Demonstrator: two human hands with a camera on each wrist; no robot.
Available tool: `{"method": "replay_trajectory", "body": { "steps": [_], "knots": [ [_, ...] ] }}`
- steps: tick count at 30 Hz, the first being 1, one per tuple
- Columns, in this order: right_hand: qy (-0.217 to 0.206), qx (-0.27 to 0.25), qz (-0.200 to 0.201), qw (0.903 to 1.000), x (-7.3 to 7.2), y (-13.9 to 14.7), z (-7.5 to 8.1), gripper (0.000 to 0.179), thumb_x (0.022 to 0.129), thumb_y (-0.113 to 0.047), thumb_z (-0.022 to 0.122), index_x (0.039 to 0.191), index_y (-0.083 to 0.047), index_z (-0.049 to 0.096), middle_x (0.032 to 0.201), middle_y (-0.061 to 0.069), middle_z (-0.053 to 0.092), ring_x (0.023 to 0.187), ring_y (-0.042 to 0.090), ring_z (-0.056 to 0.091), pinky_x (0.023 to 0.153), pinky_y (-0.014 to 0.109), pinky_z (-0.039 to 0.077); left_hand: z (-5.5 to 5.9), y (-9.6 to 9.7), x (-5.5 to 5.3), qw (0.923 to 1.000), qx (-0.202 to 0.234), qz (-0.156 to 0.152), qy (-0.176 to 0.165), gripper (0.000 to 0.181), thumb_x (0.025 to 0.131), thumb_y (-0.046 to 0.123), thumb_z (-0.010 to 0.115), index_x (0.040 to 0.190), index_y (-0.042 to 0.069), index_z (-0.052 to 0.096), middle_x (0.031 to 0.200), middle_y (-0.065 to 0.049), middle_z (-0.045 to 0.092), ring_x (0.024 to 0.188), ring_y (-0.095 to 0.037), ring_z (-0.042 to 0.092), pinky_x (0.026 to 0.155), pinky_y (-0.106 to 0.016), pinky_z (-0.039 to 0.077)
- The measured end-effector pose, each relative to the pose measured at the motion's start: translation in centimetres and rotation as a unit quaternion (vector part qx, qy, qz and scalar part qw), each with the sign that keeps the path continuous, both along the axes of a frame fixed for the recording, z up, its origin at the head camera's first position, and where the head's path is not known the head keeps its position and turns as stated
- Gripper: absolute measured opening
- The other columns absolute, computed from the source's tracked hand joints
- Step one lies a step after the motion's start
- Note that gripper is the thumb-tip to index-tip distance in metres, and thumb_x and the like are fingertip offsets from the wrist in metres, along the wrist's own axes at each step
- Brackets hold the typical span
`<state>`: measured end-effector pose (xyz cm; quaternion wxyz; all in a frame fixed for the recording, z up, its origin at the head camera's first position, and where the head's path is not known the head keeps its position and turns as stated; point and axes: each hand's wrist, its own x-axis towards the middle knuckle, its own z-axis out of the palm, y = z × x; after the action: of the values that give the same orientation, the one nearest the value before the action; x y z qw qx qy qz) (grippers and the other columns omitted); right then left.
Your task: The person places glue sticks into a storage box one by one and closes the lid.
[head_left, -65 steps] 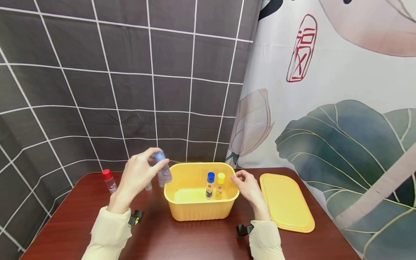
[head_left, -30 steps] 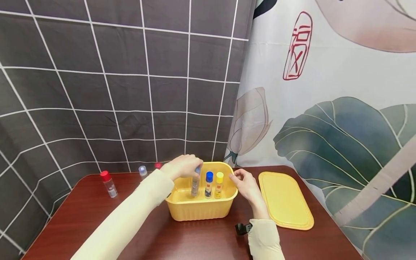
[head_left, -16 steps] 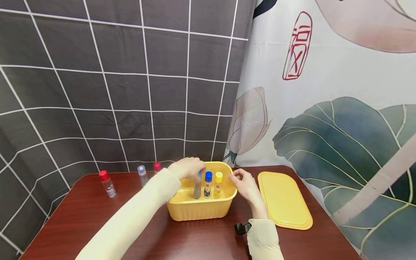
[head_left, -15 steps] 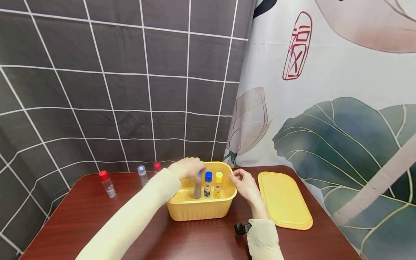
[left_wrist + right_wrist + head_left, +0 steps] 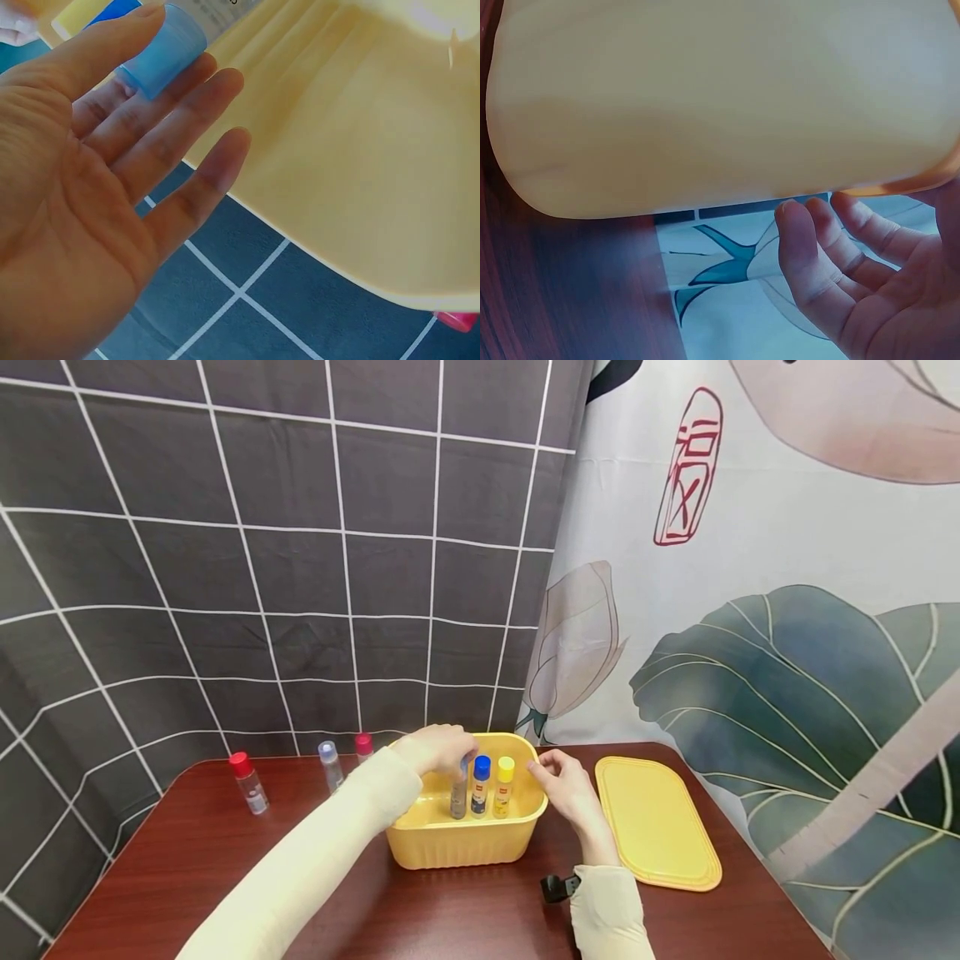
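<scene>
In the head view my left hand (image 5: 438, 746) reaches into the yellow plastic bin (image 5: 463, 847) and holds a small clear bottle (image 5: 458, 798) upright near its floor. The left wrist view shows thumb and fingertips pinching its light blue cap (image 5: 166, 52), the little finger standing free. Right beside it inside the bin stand a blue-capped bottle (image 5: 480, 789) and a yellow-capped bottle (image 5: 503, 789). My right hand (image 5: 566, 789) grips the bin's right rim, and in the right wrist view its curled fingers (image 5: 802, 240) lie along the outside of the rim.
Left of the bin, on the dark red table (image 5: 360, 910), stand a red-capped clear bottle (image 5: 250, 785), a pale blue-capped one (image 5: 330, 765) and a second red-capped one (image 5: 363, 745), partly hidden by my arm. A yellow lid (image 5: 658, 822) lies flat at right.
My left hand has carried the light blue-capped bottle from left of the bin down into it, then shifted it slightly right against the blue-capped one. The right hand stays on the rim.
</scene>
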<state>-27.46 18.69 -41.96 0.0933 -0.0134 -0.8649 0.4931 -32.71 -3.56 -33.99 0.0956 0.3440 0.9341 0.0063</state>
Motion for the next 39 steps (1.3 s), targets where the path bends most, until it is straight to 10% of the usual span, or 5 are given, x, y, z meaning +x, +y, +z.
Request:
{"method": "replay_trajectory", "body": {
  "steps": [19, 39],
  "knots": [
    [-0.007, 0.002, -0.003, 1.0, 0.0, -0.1, 0.0, 0.022, 0.092, -0.025, 0.068, 0.096, -0.004, 0.064, 0.076, 0.005, 0.054, 0.07, 0.018, 0.051, 0.061, 0.029, 0.043, 0.8, -1.1, 0.6, 0.9979, -0.008, 0.061, -0.02, 0.057, 0.08, 0.038, 0.08, 0.13, 0.021, 0.059, 0.121, -0.002, 0.064, 0.105, -0.02, 0.058, 0.094, -0.042, 0.046],
    [-0.004, 0.005, -0.002, 1.0, -0.2, 0.0, -0.1, 0.022, 0.093, -0.025, 0.068, 0.097, -0.003, 0.064, 0.076, 0.005, 0.055, 0.069, 0.019, 0.051, 0.061, 0.03, 0.042, 2.3, -7.7, 3.1, 0.9778, 0.153, 0.143, -0.002, 0.077, 0.087, 0.062, 0.06, 0.147, 0.018, 0.044, 0.146, -0.013, 0.046, 0.133, -0.033, 0.044, 0.105, -0.057, 0.035]
  ]
}}
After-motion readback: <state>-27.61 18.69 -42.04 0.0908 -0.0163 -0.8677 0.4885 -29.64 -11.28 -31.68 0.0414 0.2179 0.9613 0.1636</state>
